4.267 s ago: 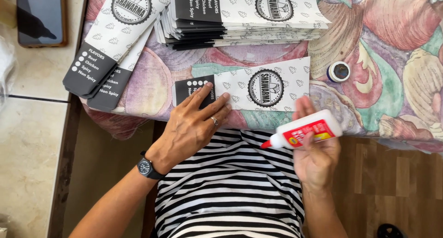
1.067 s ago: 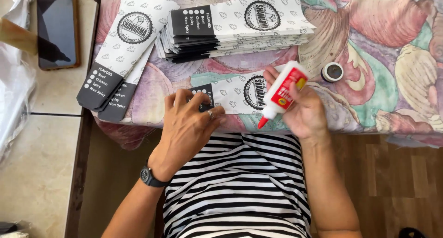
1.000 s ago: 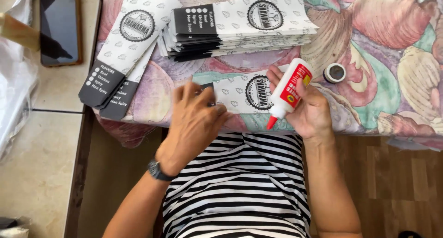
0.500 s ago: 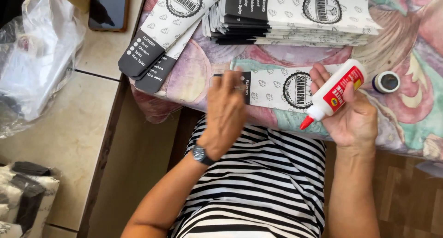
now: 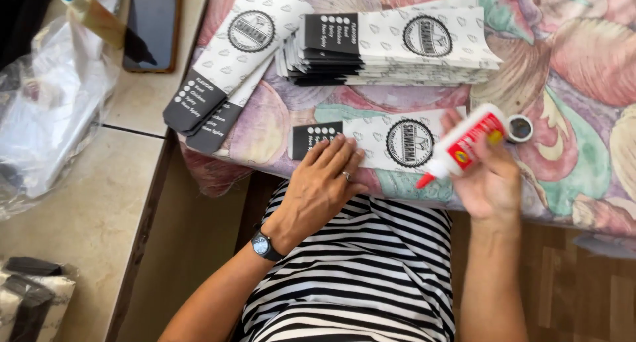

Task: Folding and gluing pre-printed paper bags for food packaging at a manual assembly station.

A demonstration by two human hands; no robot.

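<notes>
Covering the table, floral cloth; tiled floor.

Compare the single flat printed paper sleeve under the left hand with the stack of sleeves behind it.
The single flat printed paper sleeve lies alone near the table edge, pinned by the left hand; the stack of sleeves is many layers, fanned and untouched. Both show white patterned paper, a black end and a round emblem.

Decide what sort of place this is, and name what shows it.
Probably a home used as a makeshift packaging spot: a floral cloth covers the work surface, flat paper sleeves are stacked on it, and a phone lies on the tiled floor.
</notes>
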